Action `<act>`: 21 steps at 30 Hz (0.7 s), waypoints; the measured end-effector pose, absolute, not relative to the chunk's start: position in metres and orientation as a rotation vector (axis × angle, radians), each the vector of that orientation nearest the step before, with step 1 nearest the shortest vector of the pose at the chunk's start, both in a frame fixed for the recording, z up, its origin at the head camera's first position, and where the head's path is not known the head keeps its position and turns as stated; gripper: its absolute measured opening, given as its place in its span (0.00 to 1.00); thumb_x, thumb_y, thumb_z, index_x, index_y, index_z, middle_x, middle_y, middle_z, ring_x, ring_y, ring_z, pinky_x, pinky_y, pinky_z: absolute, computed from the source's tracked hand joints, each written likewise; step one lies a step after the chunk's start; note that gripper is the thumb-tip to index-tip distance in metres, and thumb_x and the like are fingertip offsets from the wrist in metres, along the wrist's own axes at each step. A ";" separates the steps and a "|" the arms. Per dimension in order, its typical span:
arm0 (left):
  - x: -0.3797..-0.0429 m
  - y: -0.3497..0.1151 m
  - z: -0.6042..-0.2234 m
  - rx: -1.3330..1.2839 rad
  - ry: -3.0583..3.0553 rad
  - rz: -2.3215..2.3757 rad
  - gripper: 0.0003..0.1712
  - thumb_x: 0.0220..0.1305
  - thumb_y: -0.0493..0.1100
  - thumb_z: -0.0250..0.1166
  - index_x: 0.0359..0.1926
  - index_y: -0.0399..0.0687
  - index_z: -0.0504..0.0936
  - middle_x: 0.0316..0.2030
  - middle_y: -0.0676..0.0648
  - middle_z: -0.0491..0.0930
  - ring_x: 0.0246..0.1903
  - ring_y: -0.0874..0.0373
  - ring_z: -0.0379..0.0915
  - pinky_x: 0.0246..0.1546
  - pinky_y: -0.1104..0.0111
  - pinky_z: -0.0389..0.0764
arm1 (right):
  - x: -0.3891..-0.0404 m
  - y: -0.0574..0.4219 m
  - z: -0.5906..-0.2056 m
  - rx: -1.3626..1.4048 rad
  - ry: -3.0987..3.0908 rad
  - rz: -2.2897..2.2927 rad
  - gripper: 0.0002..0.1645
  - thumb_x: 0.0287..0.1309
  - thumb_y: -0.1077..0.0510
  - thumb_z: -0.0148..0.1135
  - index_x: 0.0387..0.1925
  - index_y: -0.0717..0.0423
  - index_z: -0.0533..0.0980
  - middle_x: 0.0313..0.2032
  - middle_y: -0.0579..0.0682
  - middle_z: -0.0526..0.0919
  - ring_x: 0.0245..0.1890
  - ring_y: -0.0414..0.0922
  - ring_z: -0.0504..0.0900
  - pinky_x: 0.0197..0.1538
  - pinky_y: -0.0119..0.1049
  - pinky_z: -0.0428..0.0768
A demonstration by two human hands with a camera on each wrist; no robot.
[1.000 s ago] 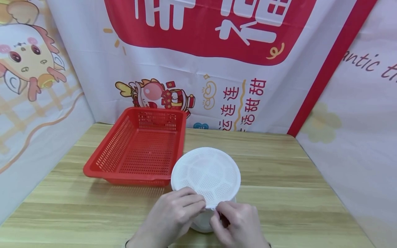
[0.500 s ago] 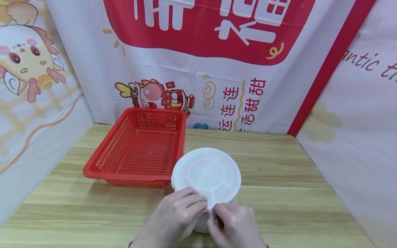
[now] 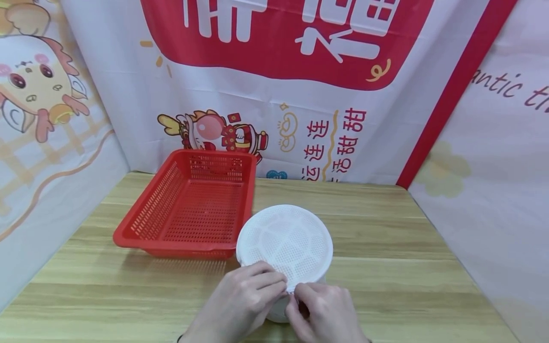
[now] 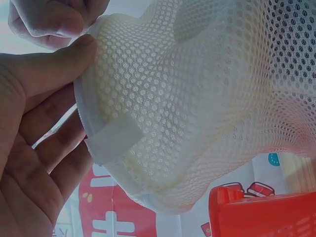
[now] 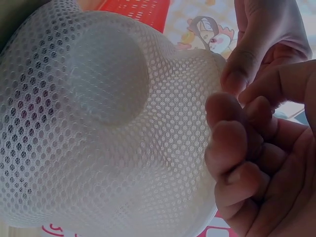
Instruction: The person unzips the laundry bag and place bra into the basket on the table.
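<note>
A white mesh laundry bag (image 3: 285, 240) stands at the front middle of the table, its round top facing up. My left hand (image 3: 244, 300) grips the near rim, thumb against the mesh and fingers on the outer edge in the left wrist view. Right beside it, my right hand (image 3: 327, 307) pinches at the same rim with thumb and curled fingers, near the zip. In the right wrist view the fingertips of both hands nearly meet, and they hide the zip pull. Through the honeycomb mesh (image 5: 177, 118) shows a rounded pale patch. A pale tab (image 4: 116, 138) sits on the rim.
A red plastic basket (image 3: 182, 247) with slotted sides stands at the back left, close to the bag. Printed cloths (image 3: 274, 90) hang behind and at both sides of the wooden table (image 3: 386, 267).
My right hand has shifted slightly left along the rim, closer to the left hand. A small bit of the zip visible between the hands earlier is now covered. The basket stays put.
</note>
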State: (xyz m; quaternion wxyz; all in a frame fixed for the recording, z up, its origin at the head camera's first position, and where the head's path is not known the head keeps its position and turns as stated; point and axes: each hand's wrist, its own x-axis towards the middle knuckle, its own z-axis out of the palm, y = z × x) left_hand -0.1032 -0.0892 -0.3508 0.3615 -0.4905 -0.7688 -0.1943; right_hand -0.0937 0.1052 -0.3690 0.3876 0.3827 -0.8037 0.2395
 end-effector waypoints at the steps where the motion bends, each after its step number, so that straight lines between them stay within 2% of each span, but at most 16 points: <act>1: -0.103 -0.089 -0.351 -1.265 -1.980 -0.504 0.18 0.70 0.35 0.48 0.32 0.45 0.86 0.33 0.55 0.83 0.36 0.63 0.77 0.44 0.76 0.78 | -0.094 0.105 -0.369 0.973 -2.045 0.612 0.15 0.35 0.61 0.58 0.12 0.43 0.61 0.12 0.32 0.60 0.14 0.23 0.54 0.16 0.15 0.50; 6: -0.103 -0.089 -0.351 -1.270 -1.978 -0.505 0.16 0.69 0.35 0.51 0.32 0.46 0.86 0.33 0.55 0.83 0.37 0.63 0.77 0.44 0.76 0.78 | -0.094 0.106 -0.369 0.970 -2.041 0.645 0.14 0.34 0.62 0.58 0.11 0.43 0.62 0.11 0.33 0.61 0.14 0.23 0.54 0.17 0.15 0.50; 11: -0.103 -0.090 -0.351 -1.265 -1.980 -0.504 0.12 0.65 0.34 0.56 0.34 0.45 0.87 0.34 0.54 0.83 0.37 0.62 0.77 0.44 0.75 0.78 | -0.093 0.106 -0.367 0.940 -2.058 0.613 0.15 0.37 0.60 0.59 0.13 0.43 0.62 0.12 0.32 0.61 0.13 0.24 0.55 0.16 0.16 0.51; 17: -0.103 -0.089 -0.351 -1.266 -1.979 -0.513 0.16 0.69 0.35 0.52 0.34 0.45 0.87 0.34 0.54 0.83 0.37 0.62 0.77 0.44 0.75 0.78 | -0.091 0.105 -0.364 0.918 -2.069 0.576 0.15 0.39 0.60 0.60 0.14 0.43 0.62 0.14 0.32 0.60 0.14 0.24 0.55 0.16 0.16 0.50; 21: -0.104 -0.089 -0.352 -1.271 -1.977 -0.521 0.14 0.68 0.35 0.54 0.34 0.45 0.87 0.34 0.55 0.83 0.37 0.63 0.77 0.44 0.75 0.78 | -0.091 0.105 -0.365 0.942 -2.065 0.571 0.15 0.40 0.60 0.58 0.13 0.43 0.62 0.13 0.32 0.59 0.13 0.24 0.55 0.15 0.17 0.50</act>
